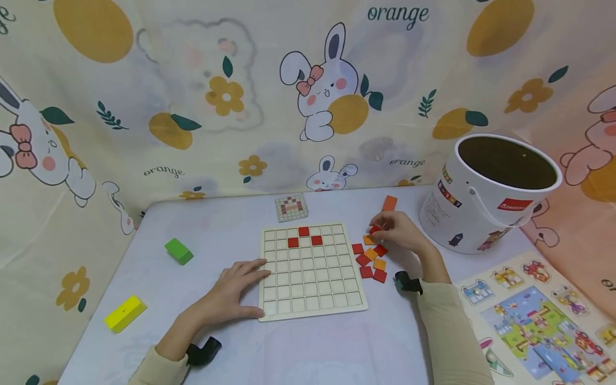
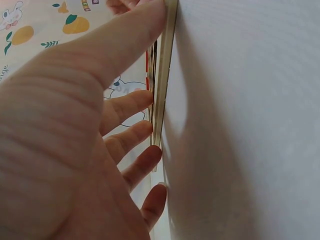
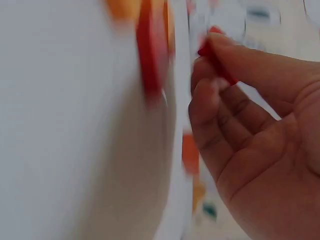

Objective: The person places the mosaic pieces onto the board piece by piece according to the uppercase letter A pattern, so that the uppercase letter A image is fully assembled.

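A square wooden grid board (image 1: 313,278) lies on the table, with three red square tiles (image 1: 303,231) set in its upper rows. My left hand (image 1: 231,289) rests at the board's left edge, fingers spread and fairly straight; in the left wrist view the thumb and fingertips touch the board's edge (image 2: 170,50). To the right of the board, my right hand (image 1: 397,231) pinches a red square tile (image 3: 217,62) between thumb and fingers. Just below that hand lies a loose pile of red and orange tiles (image 1: 371,255). A small pattern card (image 1: 291,207) lies behind the board.
A white bucket (image 1: 447,219) stands at the back right. In front of it lies a picture puzzle board (image 1: 529,321). On the left are a green block (image 1: 179,251) and a yellow block (image 1: 125,314). An orange piece (image 1: 390,203) lies behind my right hand.
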Tool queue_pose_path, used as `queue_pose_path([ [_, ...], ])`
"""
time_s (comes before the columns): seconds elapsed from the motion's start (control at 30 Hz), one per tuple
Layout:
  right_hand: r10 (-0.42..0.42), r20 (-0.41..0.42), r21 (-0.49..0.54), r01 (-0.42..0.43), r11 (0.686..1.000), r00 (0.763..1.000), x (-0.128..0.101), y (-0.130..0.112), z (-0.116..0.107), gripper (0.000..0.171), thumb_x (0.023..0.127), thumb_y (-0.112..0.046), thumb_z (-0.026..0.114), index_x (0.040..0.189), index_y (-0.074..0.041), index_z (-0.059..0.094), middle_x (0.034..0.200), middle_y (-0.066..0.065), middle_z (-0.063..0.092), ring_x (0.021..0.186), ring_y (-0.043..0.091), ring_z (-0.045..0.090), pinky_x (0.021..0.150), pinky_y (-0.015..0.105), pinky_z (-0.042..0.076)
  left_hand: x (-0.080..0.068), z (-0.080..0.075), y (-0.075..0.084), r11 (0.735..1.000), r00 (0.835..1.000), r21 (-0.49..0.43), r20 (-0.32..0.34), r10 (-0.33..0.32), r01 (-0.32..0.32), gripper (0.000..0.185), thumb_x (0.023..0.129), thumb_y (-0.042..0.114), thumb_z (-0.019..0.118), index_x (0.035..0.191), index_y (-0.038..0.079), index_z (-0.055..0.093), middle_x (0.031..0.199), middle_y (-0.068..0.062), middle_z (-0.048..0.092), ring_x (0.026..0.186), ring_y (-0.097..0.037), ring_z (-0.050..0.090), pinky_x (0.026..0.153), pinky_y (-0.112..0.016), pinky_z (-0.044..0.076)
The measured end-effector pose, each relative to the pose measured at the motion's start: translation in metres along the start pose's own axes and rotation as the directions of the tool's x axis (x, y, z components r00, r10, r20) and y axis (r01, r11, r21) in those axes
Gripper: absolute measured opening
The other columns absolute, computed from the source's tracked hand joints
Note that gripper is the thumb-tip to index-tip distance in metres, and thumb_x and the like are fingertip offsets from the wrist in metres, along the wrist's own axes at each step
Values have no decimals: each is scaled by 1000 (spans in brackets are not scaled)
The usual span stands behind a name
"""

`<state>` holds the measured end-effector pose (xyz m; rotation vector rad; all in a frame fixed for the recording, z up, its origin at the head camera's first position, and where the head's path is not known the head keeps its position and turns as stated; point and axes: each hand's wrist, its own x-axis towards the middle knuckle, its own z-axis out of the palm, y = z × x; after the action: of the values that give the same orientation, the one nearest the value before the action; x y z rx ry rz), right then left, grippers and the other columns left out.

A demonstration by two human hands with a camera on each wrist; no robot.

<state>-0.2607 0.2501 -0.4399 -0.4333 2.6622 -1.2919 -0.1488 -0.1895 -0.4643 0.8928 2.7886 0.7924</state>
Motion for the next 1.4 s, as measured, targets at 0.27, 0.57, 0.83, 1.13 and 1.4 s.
queue_pose_path([
  [0.27, -173, 208, 70, 161, 984, 963, 24, -56, 53, 20, 91, 1, 66, 111, 1, 71, 99, 10, 67, 86, 24, 58, 78, 33, 49, 1, 0, -1, 1000, 1000, -1, 7, 0, 0, 85, 73, 59, 80, 142, 18, 55, 159, -5, 35, 139, -30, 35, 102, -55, 32],
  [0.57, -260, 351, 99, 240, 966, 900, 58, -110, 120, 21, 88, 8, 65, 107, 2, 71, 89, 7, 66, 78, 16, 56, 73, 26, 49, 1, -2, -3, 1000, 1000, -6, 24, -5, 5, 84, 75, 60, 79, 144, 19, 54, 159, -6, 34, 140, -31, 33, 103, -57, 31],
  [0.83, -223, 339, 21, 230, 973, 914, 68, -121, 147, 15, 87, 7, 69, 98, -3, 71, 83, 4, 64, 77, 15, 55, 70, 26, 47, 1, -3, -4, 1000, 1000, -7, 20, 19, -19, 84, 75, 61, 78, 144, 18, 54, 158, -6, 35, 139, -30, 34, 101, -57, 31],
  [1.13, -164, 344, -273, 266, 925, 924, 63, -132, 154, 18, 89, -5, 73, 106, -10, 76, 88, -3, 66, 79, 12, 57, 73, 29, 48, 2, -2, -3, 1000, 1000, -11, 14, 13, -13, 85, 74, 62, 78, 143, 17, 54, 158, -6, 36, 138, -30, 35, 102, -57, 31],
  [1.4, -195, 294, -389, 303, 870, 936, 53, -134, 147, 17, 90, -15, 75, 107, -12, 76, 89, -2, 64, 79, 14, 57, 70, 32, 47, 0, 1, -4, 999, 1000, -49, 9, 25, -25, 85, 75, 59, 79, 143, 16, 54, 158, -6, 36, 130, -25, 38, 103, -56, 34],
])
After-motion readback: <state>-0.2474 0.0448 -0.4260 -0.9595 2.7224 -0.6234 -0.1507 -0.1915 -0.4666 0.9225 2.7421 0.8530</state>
